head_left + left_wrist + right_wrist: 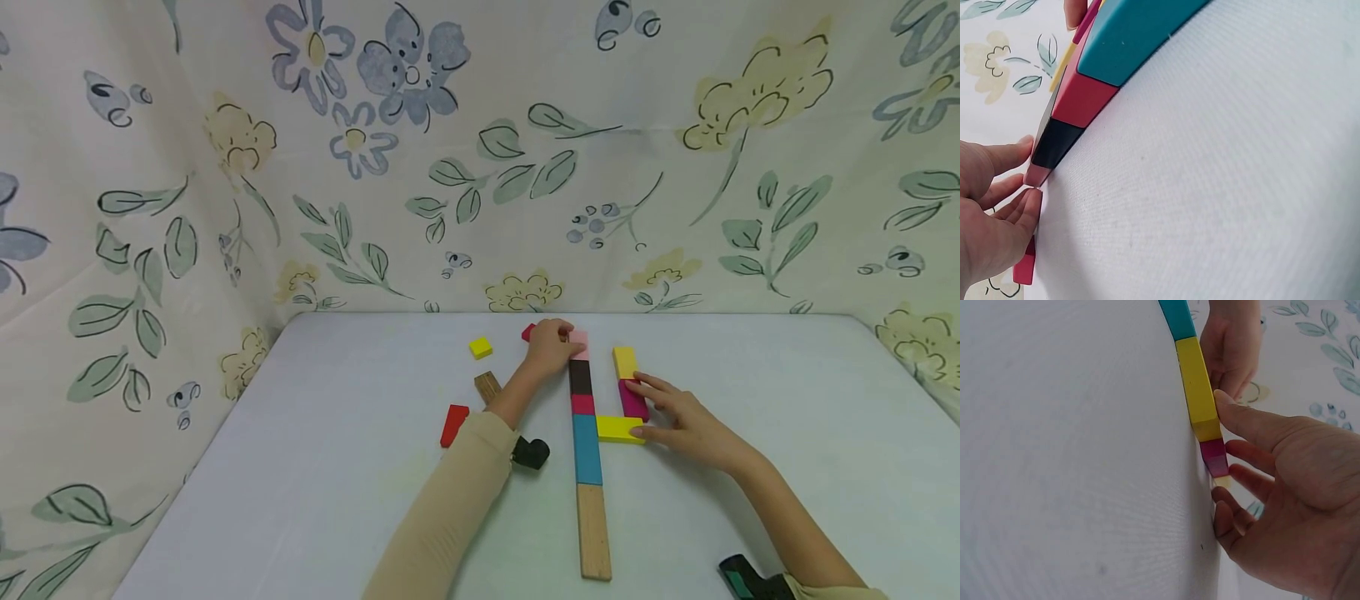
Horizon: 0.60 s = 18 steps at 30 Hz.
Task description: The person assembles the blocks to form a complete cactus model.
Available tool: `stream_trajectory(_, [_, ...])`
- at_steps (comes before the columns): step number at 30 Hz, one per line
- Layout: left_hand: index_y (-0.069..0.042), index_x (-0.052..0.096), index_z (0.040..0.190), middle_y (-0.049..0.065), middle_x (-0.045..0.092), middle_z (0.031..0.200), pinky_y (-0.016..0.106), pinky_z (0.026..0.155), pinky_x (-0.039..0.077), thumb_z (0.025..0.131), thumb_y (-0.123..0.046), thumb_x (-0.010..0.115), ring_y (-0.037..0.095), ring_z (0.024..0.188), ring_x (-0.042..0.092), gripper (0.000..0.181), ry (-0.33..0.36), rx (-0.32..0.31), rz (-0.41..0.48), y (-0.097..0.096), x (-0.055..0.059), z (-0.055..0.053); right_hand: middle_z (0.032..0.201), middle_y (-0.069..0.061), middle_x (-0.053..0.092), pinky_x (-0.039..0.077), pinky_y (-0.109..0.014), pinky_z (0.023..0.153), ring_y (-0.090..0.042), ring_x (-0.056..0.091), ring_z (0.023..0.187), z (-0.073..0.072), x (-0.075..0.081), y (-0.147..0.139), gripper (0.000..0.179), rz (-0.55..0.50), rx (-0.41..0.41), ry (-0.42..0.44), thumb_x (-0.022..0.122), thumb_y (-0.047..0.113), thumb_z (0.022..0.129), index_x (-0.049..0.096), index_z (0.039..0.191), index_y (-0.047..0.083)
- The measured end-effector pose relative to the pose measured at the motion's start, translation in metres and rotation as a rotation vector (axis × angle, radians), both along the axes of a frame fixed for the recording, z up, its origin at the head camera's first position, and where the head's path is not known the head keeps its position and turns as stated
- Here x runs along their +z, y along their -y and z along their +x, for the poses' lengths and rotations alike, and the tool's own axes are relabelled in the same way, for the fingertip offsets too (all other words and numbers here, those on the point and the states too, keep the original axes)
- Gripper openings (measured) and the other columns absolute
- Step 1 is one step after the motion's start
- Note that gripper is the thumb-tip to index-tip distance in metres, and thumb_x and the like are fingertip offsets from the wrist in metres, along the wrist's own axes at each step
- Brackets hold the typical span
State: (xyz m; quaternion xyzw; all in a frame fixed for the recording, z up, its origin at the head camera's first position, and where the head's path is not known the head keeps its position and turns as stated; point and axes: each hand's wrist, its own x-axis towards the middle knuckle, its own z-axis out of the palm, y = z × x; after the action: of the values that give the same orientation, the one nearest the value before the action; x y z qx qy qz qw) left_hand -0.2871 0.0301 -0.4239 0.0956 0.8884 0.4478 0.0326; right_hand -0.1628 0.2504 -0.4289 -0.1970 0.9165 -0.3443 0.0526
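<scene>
Several blocks form a straight column: a pink block [578, 345] at the far end, then a black block [581, 377], a crimson block [582, 404], a blue block [587, 450] and a wood-coloured block [594, 533]. My left hand [550, 348] pinches the pink block between thumb and curled fingers. A yellow block [617, 429] juts right from the blue one, with a magenta block [633, 398] and another yellow block [625, 362] running away from it. Spread loosely, my right hand [686, 421] touches the jutting yellow block with its thumb and the magenta block with its fingers.
Left of the column lie a small yellow block [481, 348], a brown block [487, 387] and a red block [454, 426]. Another red block [528, 332] shows partly behind my left hand. Floral cloth [465, 233] stands behind the white table [300, 500].
</scene>
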Motion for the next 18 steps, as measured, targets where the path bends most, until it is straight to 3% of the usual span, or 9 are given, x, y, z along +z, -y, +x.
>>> stream_trajectory(18, [0.003,0.069,0.132,0.014,0.067,0.117,0.027,0.092,0.055,0.099,-0.014,0.075,0.021,0.104,0.056,0.038,0.006,0.004,0.004,0.0012,-0.0007,0.0007,0.158,-0.037,0.039,0.041,-0.078,0.103,-0.059,0.038,0.140,-0.0006,-0.0001,0.0001,0.070,-0.011,0.002,0.006,0.082,0.015,0.091,0.052,0.151,-0.004])
